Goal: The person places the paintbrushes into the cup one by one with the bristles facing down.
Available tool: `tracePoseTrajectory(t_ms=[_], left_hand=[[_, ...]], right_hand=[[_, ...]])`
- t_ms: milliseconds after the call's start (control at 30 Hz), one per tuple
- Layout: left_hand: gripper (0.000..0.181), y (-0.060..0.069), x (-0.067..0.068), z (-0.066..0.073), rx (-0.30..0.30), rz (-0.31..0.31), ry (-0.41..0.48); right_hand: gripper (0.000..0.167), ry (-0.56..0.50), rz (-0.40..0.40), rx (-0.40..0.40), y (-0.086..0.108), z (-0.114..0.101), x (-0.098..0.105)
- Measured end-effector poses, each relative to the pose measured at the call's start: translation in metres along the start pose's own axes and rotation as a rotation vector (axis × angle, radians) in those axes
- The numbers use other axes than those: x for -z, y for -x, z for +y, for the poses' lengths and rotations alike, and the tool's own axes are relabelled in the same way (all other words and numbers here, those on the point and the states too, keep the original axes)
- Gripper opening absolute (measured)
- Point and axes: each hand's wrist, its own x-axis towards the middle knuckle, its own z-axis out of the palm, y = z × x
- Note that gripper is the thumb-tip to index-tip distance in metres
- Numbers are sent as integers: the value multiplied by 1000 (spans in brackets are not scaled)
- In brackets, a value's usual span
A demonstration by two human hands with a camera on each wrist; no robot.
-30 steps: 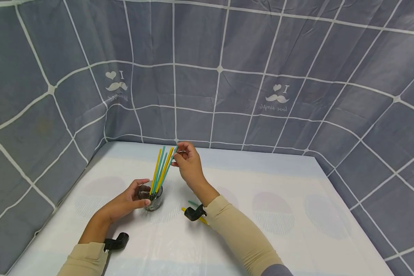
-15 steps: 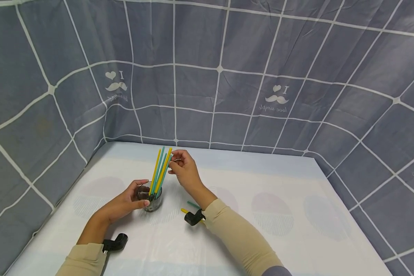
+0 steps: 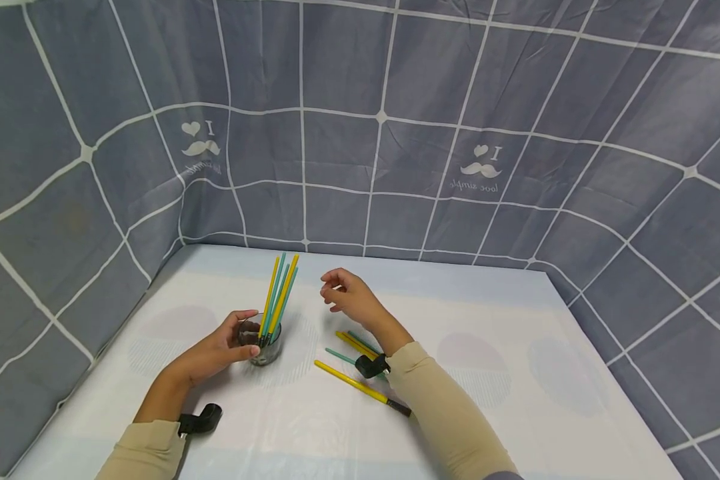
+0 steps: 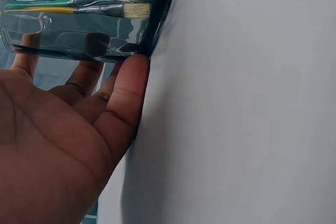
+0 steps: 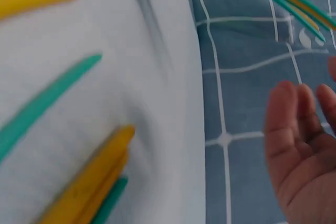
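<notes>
My left hand (image 3: 215,350) holds a clear drinking glass (image 3: 267,356) standing on the table, thumb on the near side and fingers round the far side. Several yellow and teal paintbrushes (image 3: 276,300) lean to the right in the glass, handles up. Their pale bristles (image 4: 137,11) point down toward its base in the left wrist view. To the right of the glass, my right hand (image 3: 355,300) is raised off the table with loosely bent fingers and nothing in them. Below its wrist lie loose brushes, among them a yellow paintbrush (image 3: 351,382) and a teal paintbrush (image 3: 339,356).
More loose yellow brushes (image 3: 354,343) lie beside these, partly hidden by the right wrist and its black camera (image 3: 372,366). A pale patterned cloth (image 3: 516,427) covers the table. Grey checked curtain (image 3: 336,153) hangs behind and along both sides.
My right hand has let go of a teal paintbrush, which now leans in the glass. The hand has moved right, uncovering more loose brushes. My left hand has stayed on the glass.
</notes>
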Motion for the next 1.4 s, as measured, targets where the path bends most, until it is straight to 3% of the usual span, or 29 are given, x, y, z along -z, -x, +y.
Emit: tracePoseTrajectory(t_ms=[233, 400, 667, 967, 1400], left_hand=[[74, -1, 1, -2, -16, -7, 17], [75, -2, 2, 0, -17, -8, 22], [74, -1, 3, 3, -22, -8, 14], [73, -2, 1, 0, -14, -6, 10], [75, 0, 0, 4, 5, -1, 0]], right_hand=[[29, 336, -183, -131, 17, 16, 27], [26, 484, -221, -191, 26, 22, 36], [20, 453, -296, -274, 28, 27, 36], [19, 554, -352, -270, 25, 34, 36], [21, 569, -358, -276, 27, 34, 32]])
